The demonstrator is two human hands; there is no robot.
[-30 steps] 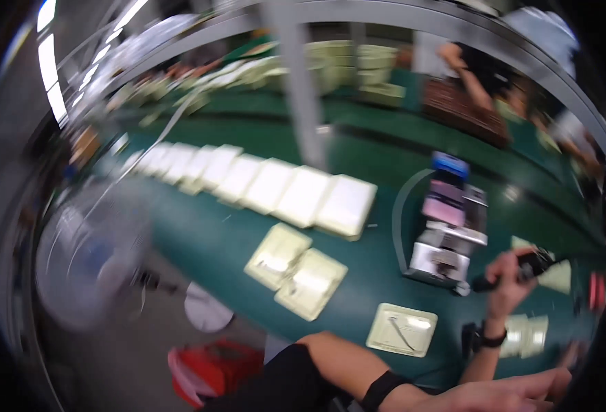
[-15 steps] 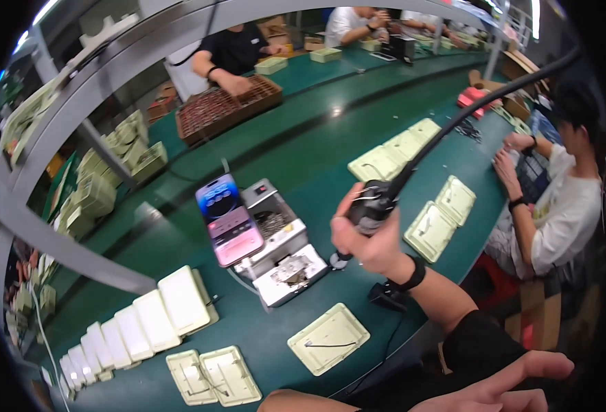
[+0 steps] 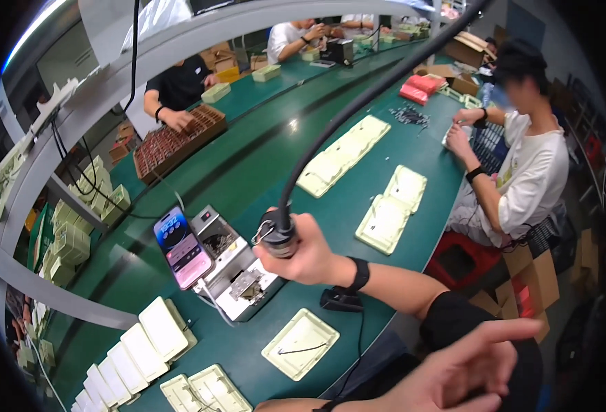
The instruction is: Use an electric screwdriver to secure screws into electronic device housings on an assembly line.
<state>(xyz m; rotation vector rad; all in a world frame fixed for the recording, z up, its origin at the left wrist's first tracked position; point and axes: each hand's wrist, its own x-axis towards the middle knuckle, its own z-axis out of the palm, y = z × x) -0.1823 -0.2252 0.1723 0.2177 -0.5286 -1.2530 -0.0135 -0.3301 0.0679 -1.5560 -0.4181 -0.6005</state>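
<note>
My right hand (image 3: 311,253) is wrapped round a black electric screwdriver (image 3: 278,237), which hangs from a thick black cable. It is just above the right side of a screw feeder (image 3: 251,287), a white and grey box with loose screws in its tray. The driver's tip is hidden behind the hand and feeder. At the lower right, my left hand (image 3: 447,374) has its index finger stretched out and the others loosely bent, with nothing visible in them. Nearest the feeder's front lies a pale green plastic cover (image 3: 301,336) with a short dark wire on it.
A lit phone (image 3: 183,248) leans against the feeder. Pale panels (image 3: 134,353) stand in an overlapping row at left, with open covers (image 3: 207,393) nearby. More covers (image 3: 391,209) lie ahead. A co-worker (image 3: 522,158) sits at right. Across the belt, another person's hand reaches into a partitioned tray (image 3: 179,141).
My view has shifted, so the bench sits further left. My right hand has brought the screwdriver leftward, closer over the feeder. More of my left hand has come into view.
</note>
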